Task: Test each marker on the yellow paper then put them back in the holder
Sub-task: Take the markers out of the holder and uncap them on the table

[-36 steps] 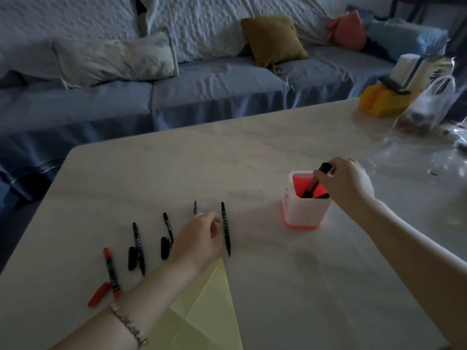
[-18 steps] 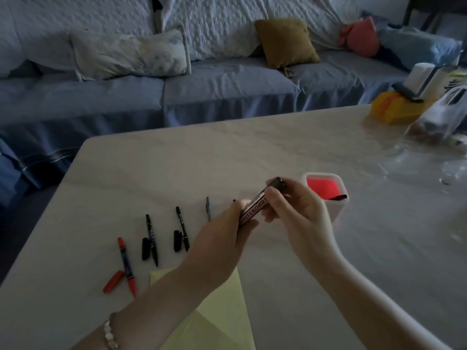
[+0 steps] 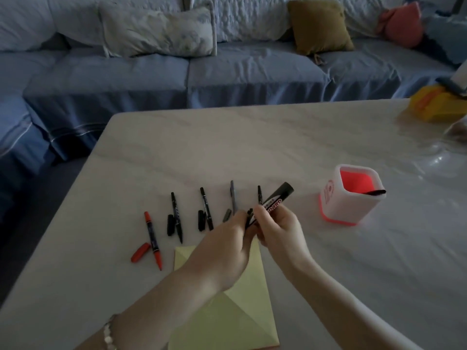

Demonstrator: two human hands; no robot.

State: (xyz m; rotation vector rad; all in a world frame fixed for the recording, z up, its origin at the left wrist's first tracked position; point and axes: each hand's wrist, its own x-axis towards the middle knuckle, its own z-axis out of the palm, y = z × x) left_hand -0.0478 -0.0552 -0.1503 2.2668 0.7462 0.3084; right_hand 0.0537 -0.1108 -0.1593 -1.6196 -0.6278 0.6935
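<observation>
Both hands hold one thick black whiteboard marker (image 3: pixel 278 200) above the table. My right hand (image 3: pixel 279 229) grips its barrel; my left hand (image 3: pixel 228 245) grips its lower end, where the cap would be hidden. Under my wrists lies the yellow paper (image 3: pixel 242 306). Several uncapped markers lie in a row: a red marker (image 3: pixel 152 238) with its red cap (image 3: pixel 140 252), two black pens (image 3: pixel 176 215) (image 3: pixel 206 207) with caps beside them, a grey pen (image 3: pixel 232 195) and a thin black pen (image 3: pixel 259 194). The white holder (image 3: pixel 350 213) with a red inside stands to the right, one dark marker end (image 3: pixel 375 192) showing at its rim.
The pale marble table (image 3: pixel 227 147) ends at the left and far edges. A blue sofa (image 3: pixel 227 74) with cushions runs behind it. A yellow box (image 3: pixel 439 106) sits at the table's far right corner, with glossy clutter next to it.
My right hand lifted the thick marker out of the holder and carried it left over the paper. My left hand left the table and took hold of the marker's lower end.
</observation>
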